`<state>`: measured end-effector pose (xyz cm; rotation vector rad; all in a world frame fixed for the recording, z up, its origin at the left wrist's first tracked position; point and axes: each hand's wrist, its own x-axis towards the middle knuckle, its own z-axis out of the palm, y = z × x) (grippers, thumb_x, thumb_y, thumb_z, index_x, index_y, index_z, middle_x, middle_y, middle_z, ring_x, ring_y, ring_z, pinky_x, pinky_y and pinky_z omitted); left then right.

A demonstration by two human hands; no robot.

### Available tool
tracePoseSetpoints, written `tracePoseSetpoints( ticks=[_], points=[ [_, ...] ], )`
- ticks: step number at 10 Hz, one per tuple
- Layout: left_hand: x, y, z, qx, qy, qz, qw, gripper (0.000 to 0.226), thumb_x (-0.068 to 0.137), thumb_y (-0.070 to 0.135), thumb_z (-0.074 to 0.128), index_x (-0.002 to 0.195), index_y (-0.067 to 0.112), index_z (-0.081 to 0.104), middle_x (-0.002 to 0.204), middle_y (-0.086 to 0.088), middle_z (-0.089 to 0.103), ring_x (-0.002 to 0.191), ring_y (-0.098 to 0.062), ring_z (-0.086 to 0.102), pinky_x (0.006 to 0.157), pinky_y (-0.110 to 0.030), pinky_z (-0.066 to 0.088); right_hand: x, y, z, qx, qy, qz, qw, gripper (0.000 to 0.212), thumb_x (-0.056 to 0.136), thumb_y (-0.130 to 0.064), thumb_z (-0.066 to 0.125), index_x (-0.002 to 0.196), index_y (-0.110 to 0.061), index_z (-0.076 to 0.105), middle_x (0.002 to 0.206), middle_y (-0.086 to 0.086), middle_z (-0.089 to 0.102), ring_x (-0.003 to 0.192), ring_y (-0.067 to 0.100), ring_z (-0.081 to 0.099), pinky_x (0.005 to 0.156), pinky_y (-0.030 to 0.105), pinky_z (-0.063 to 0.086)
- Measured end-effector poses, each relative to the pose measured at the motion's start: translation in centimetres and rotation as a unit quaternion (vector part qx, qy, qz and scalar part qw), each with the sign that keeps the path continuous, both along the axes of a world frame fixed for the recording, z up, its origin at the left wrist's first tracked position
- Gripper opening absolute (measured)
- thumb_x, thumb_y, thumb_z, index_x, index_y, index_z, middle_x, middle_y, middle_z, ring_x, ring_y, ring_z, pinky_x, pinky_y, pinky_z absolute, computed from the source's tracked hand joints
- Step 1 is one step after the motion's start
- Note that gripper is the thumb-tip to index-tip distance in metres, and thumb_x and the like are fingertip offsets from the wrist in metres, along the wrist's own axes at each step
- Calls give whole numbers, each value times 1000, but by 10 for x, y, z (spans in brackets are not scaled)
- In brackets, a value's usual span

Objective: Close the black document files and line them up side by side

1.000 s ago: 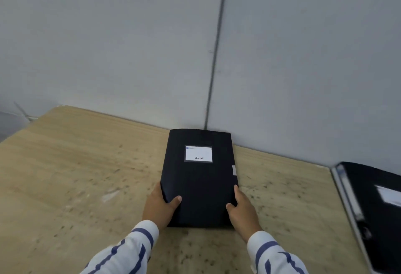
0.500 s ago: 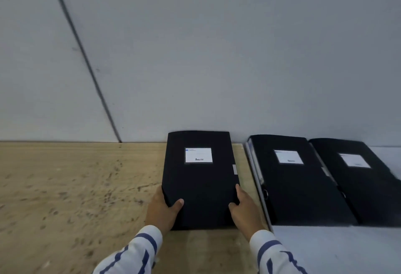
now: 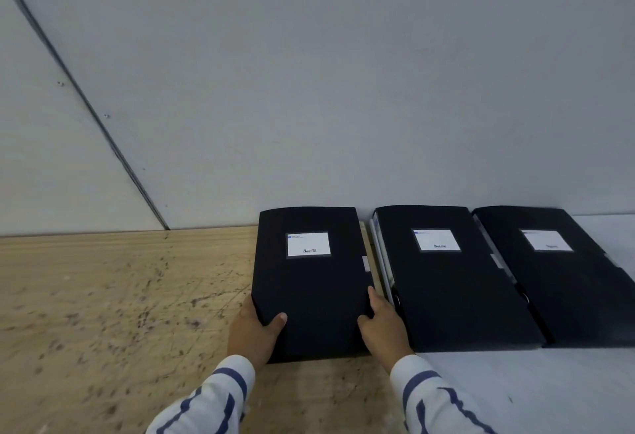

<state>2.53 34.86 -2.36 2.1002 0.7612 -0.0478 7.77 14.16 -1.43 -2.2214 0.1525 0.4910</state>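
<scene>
A: Hands?
B: Left hand (image 3: 252,332) and right hand (image 3: 385,329) grip the near corners of the closed black document file with white label (image 3: 309,282), thumbs on top.
A: Setting?
B: Scuffed wooden table (image 3: 113,299), grey panel wall (image 3: 309,83); two more black files (image 3: 453,282) just right.

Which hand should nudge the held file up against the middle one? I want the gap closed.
Probably the left hand: it grips the held file on the side away from the middle file, free to push rightward. The right hand sits in the gap.
</scene>
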Motion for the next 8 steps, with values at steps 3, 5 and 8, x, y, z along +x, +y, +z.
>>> tracePoseSetpoints(
  ticks=[3,5,8],
  points=[
    [6,0,-6,28,38,8,999,64,81,37,68,133,16,39,131,-8,56,116,-30,55,99,-46,49,2,0,0,-24,-3,30,999,62,95,-14,46,149,-22,18,153,4,28,136,26,36,112,40,38],
    [3,-10,-1,132,41,5,990,71,84,42,61,141,14,29,147,-8,40,134,-30,38,112,-46,35,-3,2,8,-96,-51,87,990,60,97,-16,47,149,-12,18,158,6,13,144,25,21,114,33,30],
    [-16,-54,28,196,40,-102,974,73,93,42,47,151,16,11,162,-4,8,149,-28,4,122,-42,10,-25,-16,23,-95,-109,109,983,59,96,-22,49,148,-14,24,157,3,18,145,22,18,114,34,30]
  ],
)
